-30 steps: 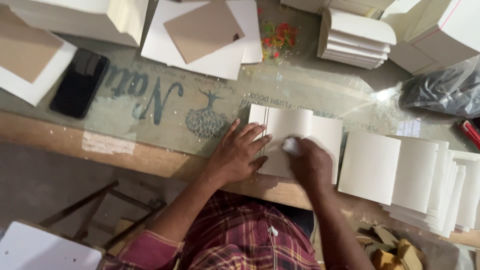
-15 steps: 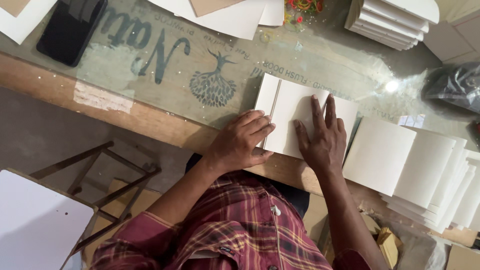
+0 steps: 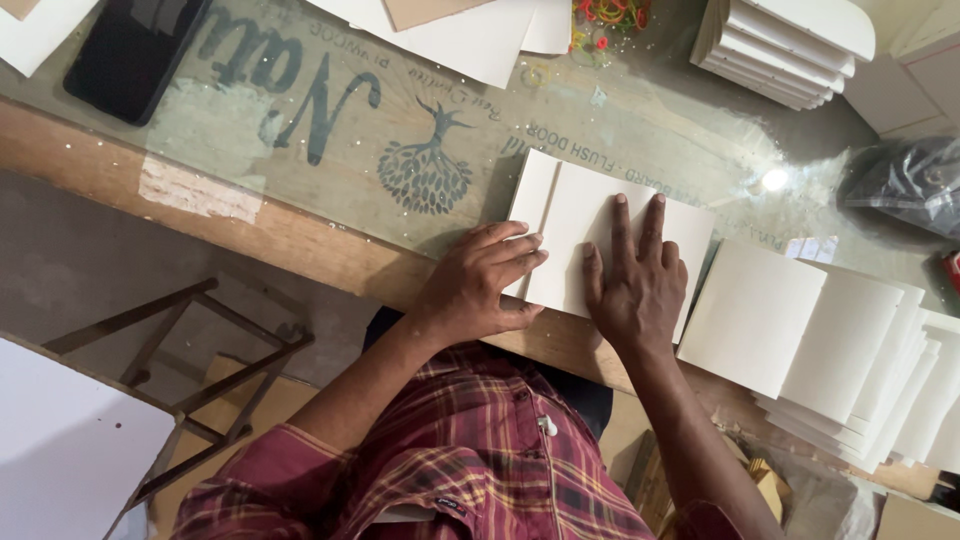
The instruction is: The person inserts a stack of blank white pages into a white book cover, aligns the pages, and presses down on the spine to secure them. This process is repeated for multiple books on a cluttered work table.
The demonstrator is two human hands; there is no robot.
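Observation:
A folded white paper booklet (image 3: 570, 215) lies at the near edge of a glass-topped wooden table (image 3: 330, 150). My left hand (image 3: 480, 285) rests on its left flap, fingers curled over the paper's lower edge. My right hand (image 3: 635, 280) lies flat on the middle of the booklet, fingers spread and pointing away from me. Neither hand grips anything; both press down on the paper.
A fanned row of white folded sheets (image 3: 830, 350) lies to the right. A stack of white booklets (image 3: 780, 45) sits at the back right, near coloured rubber bands (image 3: 610, 15). A black phone (image 3: 135, 50) lies back left, a dark plastic bag (image 3: 905, 185) far right. Metal frame (image 3: 200, 370) below.
My right hand was bunched on the booklet a second ago; it has opened and now lies flat, sliding outward over the paper. The left hand stays on the left flap.

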